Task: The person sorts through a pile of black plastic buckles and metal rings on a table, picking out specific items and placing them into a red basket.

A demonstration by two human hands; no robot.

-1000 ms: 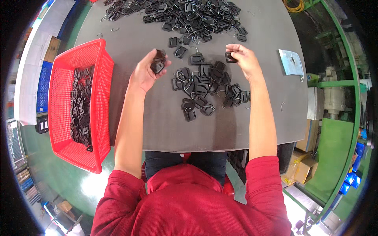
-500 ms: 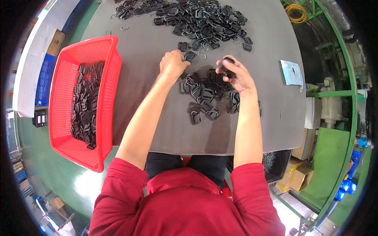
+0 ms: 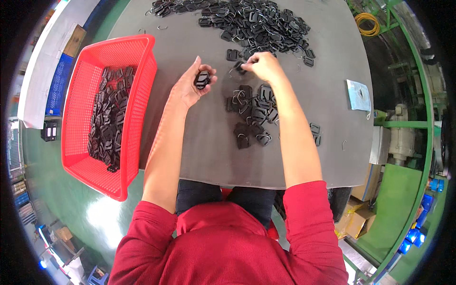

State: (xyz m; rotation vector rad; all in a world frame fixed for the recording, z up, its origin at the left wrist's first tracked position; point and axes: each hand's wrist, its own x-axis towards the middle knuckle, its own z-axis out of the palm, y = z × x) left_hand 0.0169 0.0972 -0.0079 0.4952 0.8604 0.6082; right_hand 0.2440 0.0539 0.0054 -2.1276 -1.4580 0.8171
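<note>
Black buckles (image 3: pixel 259 114) lie on the tabletop (image 3: pixel 213 156), nearer me than the fingers. My left hand (image 3: pixel 191 89) curls its fingers around a black stack (image 3: pixel 203 79); my right hand (image 3: pixel 266 67) pinches what looks, through blur, like another buckle (image 3: pixel 239 68). A slack pinch could drop it; its wire (image 3: pixel 232 72) could snag the heap (image 3: pixel 266 28) beyond.

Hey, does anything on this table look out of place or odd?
The blue face mask does: it lies on the right side of the grey table, apart from the black buckles, and isn't a part like them. A bent metal hook also lies alone nearby, without a buckle.
</note>
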